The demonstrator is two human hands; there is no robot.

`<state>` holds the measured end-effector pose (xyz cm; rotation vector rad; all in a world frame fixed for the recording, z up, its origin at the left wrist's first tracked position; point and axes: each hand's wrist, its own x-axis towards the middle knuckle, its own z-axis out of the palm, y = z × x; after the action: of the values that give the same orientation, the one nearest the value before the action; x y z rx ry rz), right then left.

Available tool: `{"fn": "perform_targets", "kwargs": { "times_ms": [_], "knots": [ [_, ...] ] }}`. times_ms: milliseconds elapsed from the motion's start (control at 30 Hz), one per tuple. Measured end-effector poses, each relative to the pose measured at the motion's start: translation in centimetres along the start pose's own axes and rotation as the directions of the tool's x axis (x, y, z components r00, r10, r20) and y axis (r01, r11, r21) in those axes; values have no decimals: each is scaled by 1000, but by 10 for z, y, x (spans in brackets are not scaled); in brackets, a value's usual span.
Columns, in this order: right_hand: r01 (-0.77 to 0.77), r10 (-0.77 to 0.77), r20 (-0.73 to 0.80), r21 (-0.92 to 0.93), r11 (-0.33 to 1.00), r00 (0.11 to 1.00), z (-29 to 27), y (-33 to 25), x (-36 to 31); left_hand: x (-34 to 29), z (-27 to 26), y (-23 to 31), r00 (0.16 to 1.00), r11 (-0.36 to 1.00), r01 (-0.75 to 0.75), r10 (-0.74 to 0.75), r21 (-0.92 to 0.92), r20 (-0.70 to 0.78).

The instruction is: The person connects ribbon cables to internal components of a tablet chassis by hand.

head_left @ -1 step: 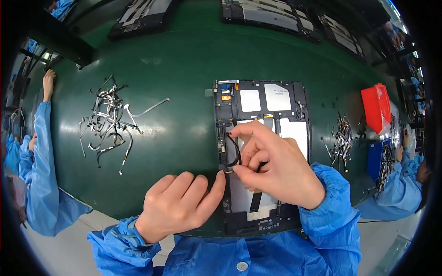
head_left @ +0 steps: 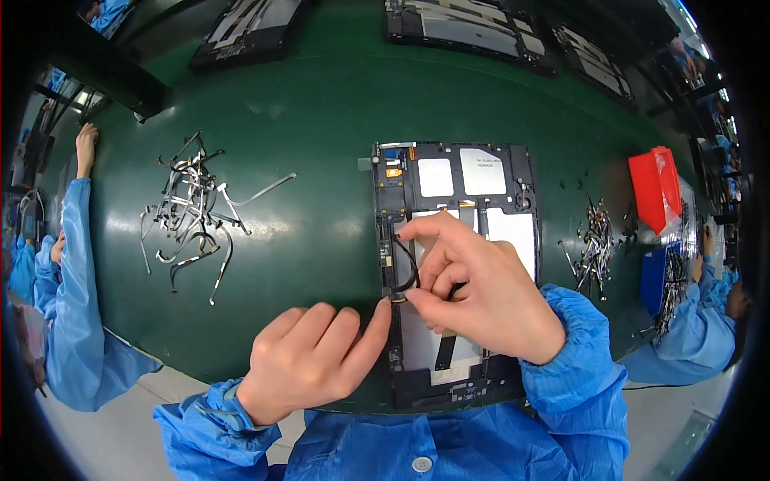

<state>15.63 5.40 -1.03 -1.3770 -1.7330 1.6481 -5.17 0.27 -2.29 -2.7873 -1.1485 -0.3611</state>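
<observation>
Change since the earlier frame: none to log; your hands and the opened tablet sit as they did.

Item 1, your right hand, centre of frame: thumb and forefinger pinched shut on a thin black cable that arcs over the left edge of the tablet; other fingers curled.

Item 2, your left hand, lower centre: fingers loosely bent and together, holding nothing, thumb tip pressed on the tablet's left edge just beside the cable's lower end.

Item 3, opened tablet, centre, flat on the green table.

Item 4, heap of loose ribbon cables, left of centre.

Item 5, small pile of metal parts, right of the tablet.

Item 6, red box, far right
</observation>
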Motion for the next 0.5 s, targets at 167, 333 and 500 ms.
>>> {"fn": "perform_targets", "kwargs": {
  "times_ms": [167, 333, 500],
  "knots": [
    [24, -25, 33, 22, 999, 999, -1, 4, 1, -8, 8, 27, 972, 992, 51, -76, -115, -223],
    [-86, 80, 71, 87, 992, 994, -8, -4, 2, 10, 22, 40, 960, 978, 27, -82, -205, -268],
    [113, -105, -116, 66, 991, 988, -11, 10, 12, 13, 21, 42, 985, 994, 33, -50, -105, -163]
  ]
}}
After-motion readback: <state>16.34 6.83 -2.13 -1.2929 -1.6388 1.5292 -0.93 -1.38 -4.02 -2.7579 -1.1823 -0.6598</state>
